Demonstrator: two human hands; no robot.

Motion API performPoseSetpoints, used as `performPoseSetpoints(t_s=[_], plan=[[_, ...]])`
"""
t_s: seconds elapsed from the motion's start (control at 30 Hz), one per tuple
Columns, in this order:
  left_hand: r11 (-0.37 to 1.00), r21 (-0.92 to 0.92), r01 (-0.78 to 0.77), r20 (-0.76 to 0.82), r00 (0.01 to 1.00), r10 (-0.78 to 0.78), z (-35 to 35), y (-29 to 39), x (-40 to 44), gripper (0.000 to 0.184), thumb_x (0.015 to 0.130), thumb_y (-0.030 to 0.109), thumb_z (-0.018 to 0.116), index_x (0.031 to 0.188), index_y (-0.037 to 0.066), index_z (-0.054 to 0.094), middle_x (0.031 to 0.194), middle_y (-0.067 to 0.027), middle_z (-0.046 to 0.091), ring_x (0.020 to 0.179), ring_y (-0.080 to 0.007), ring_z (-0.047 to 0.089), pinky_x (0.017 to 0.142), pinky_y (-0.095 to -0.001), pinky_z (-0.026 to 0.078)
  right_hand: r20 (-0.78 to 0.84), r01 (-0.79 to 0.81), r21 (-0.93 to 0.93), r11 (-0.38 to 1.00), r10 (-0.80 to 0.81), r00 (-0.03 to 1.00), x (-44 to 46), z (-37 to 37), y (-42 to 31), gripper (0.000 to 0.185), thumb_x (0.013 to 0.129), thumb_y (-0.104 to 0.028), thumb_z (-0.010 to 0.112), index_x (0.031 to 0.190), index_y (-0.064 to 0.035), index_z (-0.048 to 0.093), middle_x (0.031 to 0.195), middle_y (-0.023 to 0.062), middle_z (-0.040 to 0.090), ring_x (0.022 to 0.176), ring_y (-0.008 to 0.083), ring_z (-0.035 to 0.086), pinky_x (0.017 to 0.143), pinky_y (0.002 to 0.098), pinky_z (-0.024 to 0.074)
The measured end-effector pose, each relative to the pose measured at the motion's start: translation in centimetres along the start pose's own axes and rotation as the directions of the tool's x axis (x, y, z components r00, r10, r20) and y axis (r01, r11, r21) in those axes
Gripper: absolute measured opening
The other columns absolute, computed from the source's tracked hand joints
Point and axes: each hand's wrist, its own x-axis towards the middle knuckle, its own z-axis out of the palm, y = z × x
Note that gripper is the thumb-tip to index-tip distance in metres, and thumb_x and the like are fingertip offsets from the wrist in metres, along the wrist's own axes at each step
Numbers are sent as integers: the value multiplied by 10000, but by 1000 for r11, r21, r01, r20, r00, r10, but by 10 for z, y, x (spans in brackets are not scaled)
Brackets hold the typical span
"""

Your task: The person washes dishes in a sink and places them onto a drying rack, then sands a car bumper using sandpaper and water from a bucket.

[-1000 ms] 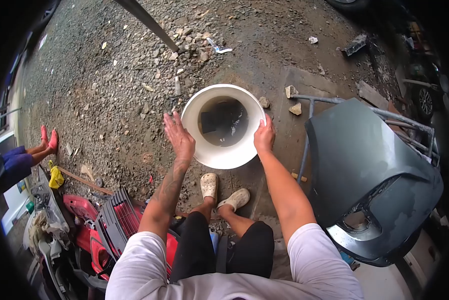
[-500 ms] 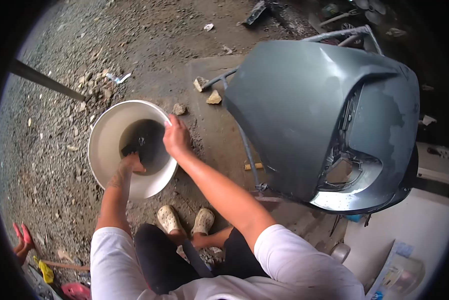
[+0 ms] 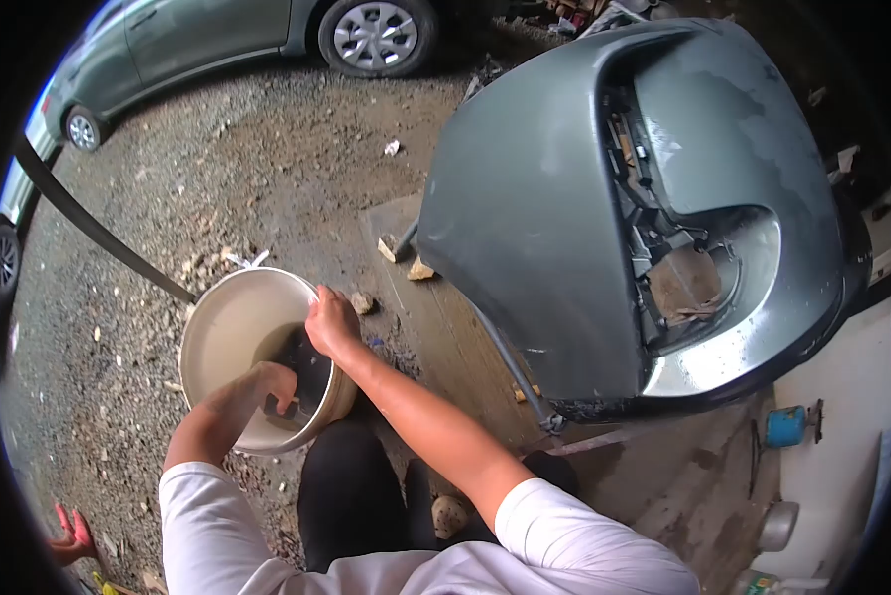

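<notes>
A whitish bucket (image 3: 215, 342) stands on the gravel in front of me, its mouth tipped towards me. Dark liquid (image 3: 311, 369) lies at its bottom. My right hand (image 3: 332, 323) is closed around the right side of the rim. Inside the bucket is my left hand (image 3: 267, 385), its fingers curled down by a small dark greyish piece near the inner wall. The hand partly hides that piece, so its kind is unclear. To the right, a large grey-green car body panel (image 3: 525, 218) with a lamp opening is apart from both hands.
A metal stand leg (image 3: 510, 362) slants beneath the panel, near several stones. A dark pole (image 3: 103, 228) reaches the ground behind the bucket. A green car (image 3: 207, 35) is parked beyond. Part of another person (image 3: 73, 535) shows at lower left. A blue can (image 3: 784, 426) is at right.
The view has tilted up, bringing the parked car in. The bucket has tipped towards me and sits nearer my knees. My left hand stays inside it and my right hand keeps hold of the rim.
</notes>
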Motion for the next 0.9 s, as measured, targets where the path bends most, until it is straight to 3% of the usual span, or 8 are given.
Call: performPoseSetpoints(t_s=[0.2,0.33,0.4,0.53,0.67,0.7,0.83,0.9], plan=[[971,-115,-207,-592,800,100,-111,46,-225,230,720,131,618,913,23,678,782,-132,674,664,-209,674,590,-327,553,-10,-82,108,991,83,996,-8,0,4,443,869,-334,559,1149,10,554,1068,252,603,1029,400,567,883,451,456],[731,46,-681,-994,42,102,-121,110,-273,289,840,75,546,1116,-8,523,1013,-208,610,940,-323,618,812,-379,487,-153,156,324,933,-111,982,-37,-18,31,535,862,-375,614,1182,48,545,1141,253,586,1077,381,553,946,413,426],[717,409,-564,-888,-426,172,-146,143,-206,623,782,-19,485,1364,6,263,1184,-260,550,1124,-402,537,935,-391,453,-26,75,527,847,-72,997,-79,-49,63,396,912,-261,586,1169,40,561,1130,192,616,1052,266,591,910,345,456],[423,210,-882,-887,-353,-296,-170,296,-163,600,960,156,427,1422,-94,137,1480,-309,139,1405,-366,134,1150,-382,122,360,-368,538,759,188,914,-183,-139,125,308,919,-173,574,1147,33,570,968,69,650,894,118,603,798,269,481],[370,278,-886,-888,-384,-252,-127,390,-170,651,990,305,331,1460,-33,34,1520,-262,-32,1408,-411,-41,1129,-494,1,271,-309,275,910,235,933,-227,-209,142,321,865,-159,577,1133,17,590,1082,105,638,994,138,581,867,296,458],[331,329,-884,-879,-415,-235,-129,383,-162,634,990,272,332,1464,-21,30,1527,-241,-27,1415,-390,-32,1137,-470,3,389,-591,146,793,503,772,-230,-226,152,357,874,-214,599,1150,12,584,1106,118,637,1008,151,586,872,294,458],[252,128,-959,-847,-238,-476,-180,337,-124,609,998,300,244,1449,-53,38,1532,-218,-21,1424,-335,-39,1154,-415,-17,99,-558,-192,808,581,808,-247,-261,199,348,919,-230,579,1173,7,572,988,71,657,898,135,594,816,280,469],[219,205,-954,-839,-286,-462,-162,357,-140,593,988,263,249,1447,-60,57,1529,-229,-16,1423,-339,-44,1153,-422,-13,-94,-658,179,731,679,728,-259,-283,220,328,937,-240,506,1160,-14,590,969,90,657,831,152,592,771,303,474]])
